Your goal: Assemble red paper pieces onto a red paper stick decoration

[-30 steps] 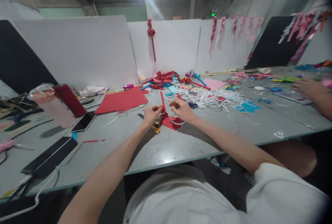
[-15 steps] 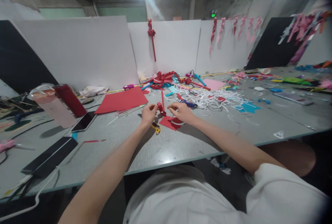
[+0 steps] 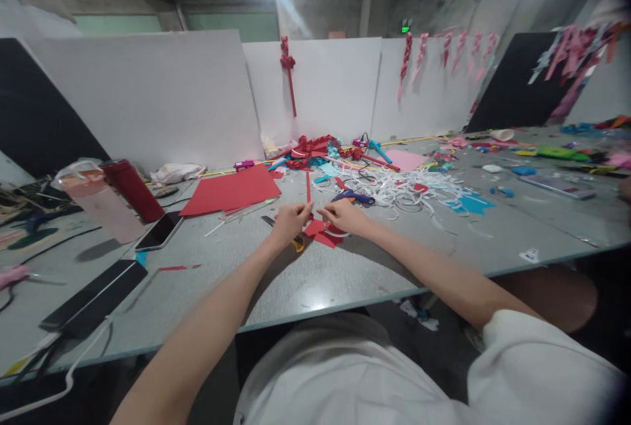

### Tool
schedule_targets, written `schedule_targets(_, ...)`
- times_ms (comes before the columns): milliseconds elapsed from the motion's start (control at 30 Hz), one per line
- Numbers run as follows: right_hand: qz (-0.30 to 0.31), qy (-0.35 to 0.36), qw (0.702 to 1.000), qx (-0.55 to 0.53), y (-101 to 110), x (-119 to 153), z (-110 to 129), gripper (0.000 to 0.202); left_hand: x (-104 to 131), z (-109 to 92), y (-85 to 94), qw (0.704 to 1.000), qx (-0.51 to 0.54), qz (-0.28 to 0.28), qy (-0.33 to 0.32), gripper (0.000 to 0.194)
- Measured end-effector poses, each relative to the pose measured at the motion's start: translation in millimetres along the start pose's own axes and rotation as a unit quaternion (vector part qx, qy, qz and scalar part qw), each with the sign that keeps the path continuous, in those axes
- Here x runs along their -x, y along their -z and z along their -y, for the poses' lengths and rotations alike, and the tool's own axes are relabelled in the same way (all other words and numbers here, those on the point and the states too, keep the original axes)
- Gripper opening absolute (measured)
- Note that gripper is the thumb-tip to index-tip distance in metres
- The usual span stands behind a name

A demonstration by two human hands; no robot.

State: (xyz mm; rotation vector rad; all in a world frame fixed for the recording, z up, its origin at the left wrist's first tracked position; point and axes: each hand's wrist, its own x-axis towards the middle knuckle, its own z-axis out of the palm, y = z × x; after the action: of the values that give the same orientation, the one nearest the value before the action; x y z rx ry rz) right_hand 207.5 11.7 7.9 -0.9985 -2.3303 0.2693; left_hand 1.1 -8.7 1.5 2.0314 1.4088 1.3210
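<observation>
My left hand (image 3: 292, 224) is closed in a pinch on a folded red paper strip (image 3: 308, 187), whose straight end points away across the table. Most of the folded part is hidden by the fingers. Close beside it, my right hand (image 3: 345, 216) has thumb and fingers pinched together near the strip. What lies between those fingertips is too small to make out. Below the hands lies a small red paper piece (image 3: 323, 236). A yellow-and-black cutter (image 3: 298, 243) rests partly under my left hand. Just beyond my right hand is a dark blue tool (image 3: 355, 197).
Large red sheets (image 3: 231, 190) lie to the left. White paper strips (image 3: 409, 188) are heaped to the right, with red paper chains (image 3: 315, 149) behind. A pink bottle (image 3: 101, 205), red flask (image 3: 132, 190), phone (image 3: 160, 231) and black power box (image 3: 93, 297) occupy the left side.
My left hand has shifted slightly right and down, and its fingers now cover the folded red part that showed before. The gap between the hands has narrowed.
</observation>
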Motion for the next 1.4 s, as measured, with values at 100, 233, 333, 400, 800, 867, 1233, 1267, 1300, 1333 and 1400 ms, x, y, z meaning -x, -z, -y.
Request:
schedule_targets(100, 0.008, -0.011, 1.0, 0.003, 0.4, -0.1, -1.2, 0.054, 6.6, -6.5, -3.0, 0.977, -0.121, 0.124, -0.125, 0.048)
schedule_targets(233, -0.006, -0.043, 0.999, 0.001, 3.1, -1.4, -4.5, 0.06, 11.2, -8.3, -7.9, 0.935, -0.22, 0.197, -0.196, 0.033)
schedule_targets(333, -0.015, -0.055, 0.998, 0.004, 5.6, -1.6, -5.5, 0.061, 11.0, -6.0, -7.5, 0.93, -0.219, 0.215, -0.201, 0.025)
schedule_targets(400, -0.017, -0.057, 0.998, 0.001, 5.4, -0.9, -4.9, 0.061, 10.1, -4.0, -6.0, 0.931, -0.212, 0.224, -0.195, 0.023)
schedule_targets(800, -0.183, 0.002, 0.739, -0.648, 122.6, 0.8, 3.7, 0.053, 10.1, 0.1, -7.2, 0.935, -0.192, 0.231, -0.19, 0.025)
schedule_targets(867, -0.186, 0.092, 0.507, -0.836, 160.9, 17.3, 10.7, 0.051, 9.2, 3.2, -8.5, 0.938, -0.178, 0.233, -0.188, 0.026)
schedule_targets(1233, 0.63, 0.323, -0.623, -0.331, 194.0, 106.8, 35.4, 0.036, 7.5, 17.4, -12.2, 0.943, -0.148, 0.239, -0.179, 0.032)
schedule_targets(1267, 0.658, 0.336, -0.602, -0.303, 192.2, 105.8, 37.9, 0.036, 7.3, 16.2, -11.9, 0.942, -0.151, 0.243, -0.174, 0.033)
schedule_targets(1300, 0.671, 0.356, -0.587, -0.28, 191.1, 104.2, 40.9, 0.037, 7.1, 14.9, -11.5, 0.942, -0.154, 0.247, -0.168, 0.033)
schedule_targets(1333, 0.673, 0.379, -0.579, -0.261, 190.5, 102.2, 44.5, 0.037, 7.0, 13.7, -11.2, 0.941, -0.157, 0.252, -0.164, 0.033)
schedule_targets(1400, 0.668, 0.42, -0.572, -0.225, 190.7, 98.7, 52.9, 0.039, 6.8, 12.1, -10.9, 0.94, -0.158, 0.258, -0.16, 0.032)
